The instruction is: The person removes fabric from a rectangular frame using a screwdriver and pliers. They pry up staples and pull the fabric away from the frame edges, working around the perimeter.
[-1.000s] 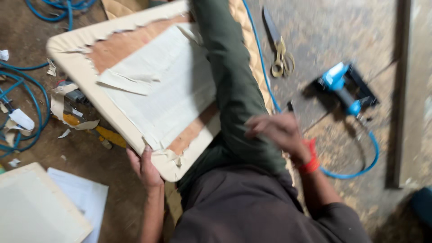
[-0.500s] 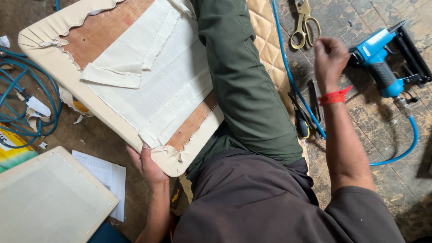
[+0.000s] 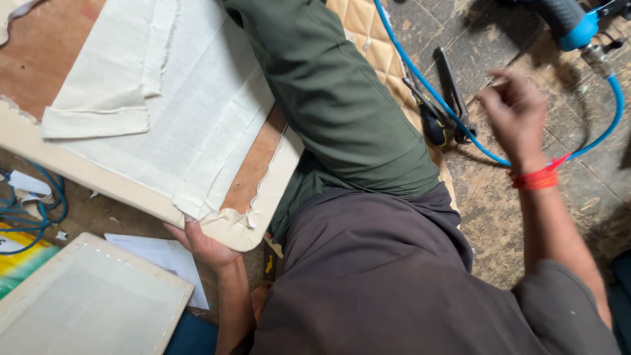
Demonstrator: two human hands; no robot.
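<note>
- The left hand (image 3: 205, 242) grips the near corner of the seat panel (image 3: 164, 138), its fingers tucked under the rounded edge and closed on it.
- The seat panel lies tilted across the person's lap and out to the left, under the green trouser leg (image 3: 335, 98) that crosses its right side.
- The panel is a wooden board, brown where bare, with cream padding wrapped round its rim and puckered at the corner by the left hand.
- Loose off-white cloth (image 3: 151, 105) lies over the board in overlapping sheets, one folded flap with frayed edges at upper left.
- The right hand (image 3: 516, 112) hangs in the air above the rough plank floor (image 3: 499, 210), well apart from the panel; it is blurred, fingers half curled, holding nothing that can be made out. A red band (image 3: 537, 179) circles its wrist.
- Just left of that hand lie dark hand tools (image 3: 442, 108) on the floor, touching a blue air hose (image 3: 427, 85).
- The hose runs to a blue air tool (image 3: 570, 18) at the top right edge, above the right hand and near it.
- A quilted tan cushion (image 3: 368, 33) shows beside the green leg.
- At lower left sits a flat pale panel (image 3: 85, 302) with a stitched edge, white paper (image 3: 167, 258) beside it and coiled blue hose (image 3: 29, 210) further left.
</note>
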